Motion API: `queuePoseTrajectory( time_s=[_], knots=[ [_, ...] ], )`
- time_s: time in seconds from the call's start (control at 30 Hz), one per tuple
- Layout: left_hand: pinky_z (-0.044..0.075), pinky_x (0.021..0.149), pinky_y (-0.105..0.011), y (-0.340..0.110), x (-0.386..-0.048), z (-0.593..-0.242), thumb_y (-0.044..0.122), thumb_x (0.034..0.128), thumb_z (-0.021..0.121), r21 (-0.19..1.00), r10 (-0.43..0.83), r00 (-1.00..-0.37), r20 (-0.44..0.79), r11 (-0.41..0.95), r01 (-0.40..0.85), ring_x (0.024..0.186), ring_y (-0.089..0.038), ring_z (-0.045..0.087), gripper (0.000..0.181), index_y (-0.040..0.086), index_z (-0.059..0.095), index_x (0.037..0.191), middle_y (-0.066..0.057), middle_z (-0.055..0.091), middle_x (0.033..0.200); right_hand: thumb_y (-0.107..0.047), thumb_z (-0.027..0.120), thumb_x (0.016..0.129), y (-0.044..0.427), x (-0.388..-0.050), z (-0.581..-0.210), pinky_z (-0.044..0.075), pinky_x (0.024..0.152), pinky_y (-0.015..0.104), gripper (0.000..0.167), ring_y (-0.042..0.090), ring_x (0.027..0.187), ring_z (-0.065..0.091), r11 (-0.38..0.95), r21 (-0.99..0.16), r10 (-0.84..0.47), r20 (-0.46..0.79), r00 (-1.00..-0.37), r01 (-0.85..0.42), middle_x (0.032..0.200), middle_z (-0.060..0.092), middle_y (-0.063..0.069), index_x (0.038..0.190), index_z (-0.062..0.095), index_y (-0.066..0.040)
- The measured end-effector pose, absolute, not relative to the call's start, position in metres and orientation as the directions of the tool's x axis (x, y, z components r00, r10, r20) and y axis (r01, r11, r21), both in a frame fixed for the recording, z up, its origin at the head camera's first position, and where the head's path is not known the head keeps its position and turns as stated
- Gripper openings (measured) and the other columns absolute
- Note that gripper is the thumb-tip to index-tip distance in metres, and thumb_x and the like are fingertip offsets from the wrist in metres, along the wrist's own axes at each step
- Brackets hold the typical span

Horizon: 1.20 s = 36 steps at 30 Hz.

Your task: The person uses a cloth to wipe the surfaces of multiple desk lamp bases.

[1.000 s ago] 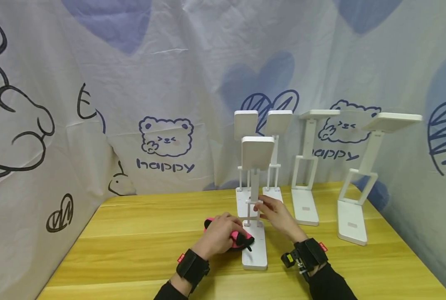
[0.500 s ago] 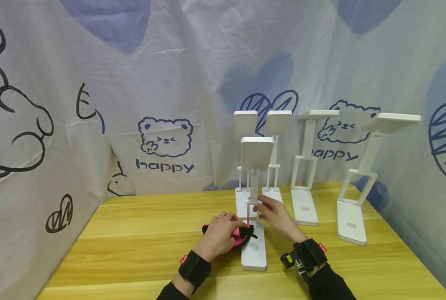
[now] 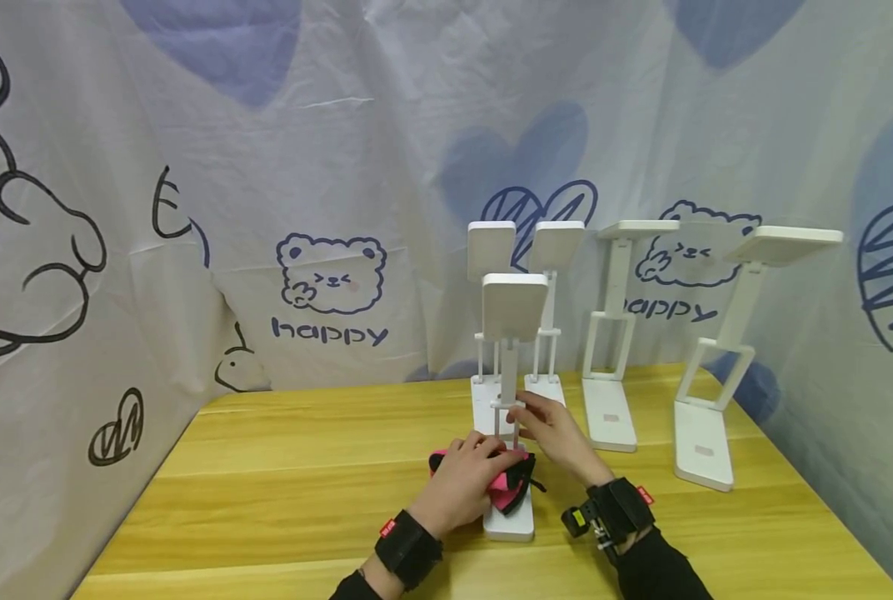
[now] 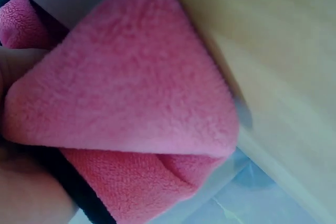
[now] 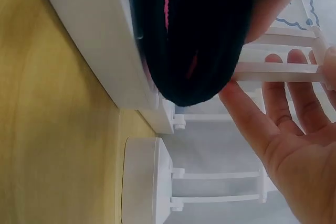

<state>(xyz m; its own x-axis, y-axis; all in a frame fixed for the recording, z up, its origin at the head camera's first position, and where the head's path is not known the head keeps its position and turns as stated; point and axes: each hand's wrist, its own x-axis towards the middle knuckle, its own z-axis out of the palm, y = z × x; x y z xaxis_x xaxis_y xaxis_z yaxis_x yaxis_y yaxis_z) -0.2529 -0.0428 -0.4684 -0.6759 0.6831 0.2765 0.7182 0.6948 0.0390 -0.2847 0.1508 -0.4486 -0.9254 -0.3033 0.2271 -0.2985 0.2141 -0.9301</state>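
A white folding stand (image 3: 516,308) with a flat panel on top stands upright in front of me. My left hand (image 3: 461,483) grips a pink cloth (image 3: 505,493) with black edging, bunched over the stand's base. In the left wrist view the fluffy pink cloth (image 4: 126,82) fills the middle, folded over itself. My right hand (image 3: 555,429) holds the stand by its thin leg frame; the right wrist view shows the fingers (image 5: 252,114) about a white bar (image 5: 283,72). The cloth hides most of the base in the head view.
Two similar white stands (image 3: 559,246) rise just behind the held one. Another stand (image 3: 611,412) and a further one (image 3: 705,446) stand to the right. A printed curtain (image 3: 334,167) hangs behind the wooden table (image 3: 304,467).
My left hand has moved right with the cloth, from the base's left side to across it, after a shift toward the back. The right hand and the stand have stayed put.
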Motion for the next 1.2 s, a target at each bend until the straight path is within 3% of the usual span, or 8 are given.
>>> queuePoseTrajectory(
  time_s=[0.33,0.6,1.03,1.2],
  knots=[
    [0.046,0.097,-0.046,-0.045,-0.250,-0.462,0.001,0.0752,0.071,0.082,0.735,-0.636,0.234,0.637,0.766,0.119,-0.021,0.052,0.065,0.036,0.063,0.130,0.005,0.062,0.126,-0.019,0.048,0.103,0.151,-0.284,-0.448,0.054,0.090,0.045,0.038,0.042,0.104,0.061,0.245,-0.921,-0.286,0.230,-0.930,-0.303,0.107,0.061,0.028,0.135,0.053,0.002],
    [0.046,0.095,-0.040,-0.050,-0.249,-0.456,-0.005,0.0660,0.068,0.147,0.788,-0.589,0.181,0.570,0.808,0.119,-0.017,0.051,0.073,0.041,0.068,0.122,0.009,0.064,0.122,-0.016,0.048,0.103,0.151,-0.283,-0.448,0.055,0.090,0.043,0.039,0.042,0.109,0.060,0.259,-0.924,-0.273,0.208,-0.939,-0.280,0.107,0.063,0.024,0.138,0.051,0.001],
    [0.044,0.098,-0.028,-0.054,-0.247,-0.443,-0.009,0.0698,0.065,0.274,0.831,-0.548,0.093,0.508,0.817,0.105,-0.009,0.055,0.049,0.033,0.079,0.091,0.012,0.067,0.106,-0.016,0.045,0.104,0.153,-0.284,-0.448,0.053,0.090,0.050,0.038,0.038,0.110,0.061,0.266,-0.910,-0.301,0.236,-0.924,-0.319,0.107,0.063,0.025,0.137,0.051,0.002],
    [0.045,0.089,-0.020,-0.061,-0.250,-0.441,-0.009,0.0695,0.066,0.304,0.816,-0.571,0.085,0.525,0.795,0.096,-0.004,0.056,0.045,0.031,0.079,0.084,0.013,0.066,0.098,-0.016,0.046,0.104,0.153,-0.284,-0.450,0.051,0.092,0.051,0.037,0.036,0.109,0.061,0.258,-0.913,-0.307,0.232,-0.923,-0.316,0.106,0.064,0.023,0.136,0.052,0.002]
  ],
)
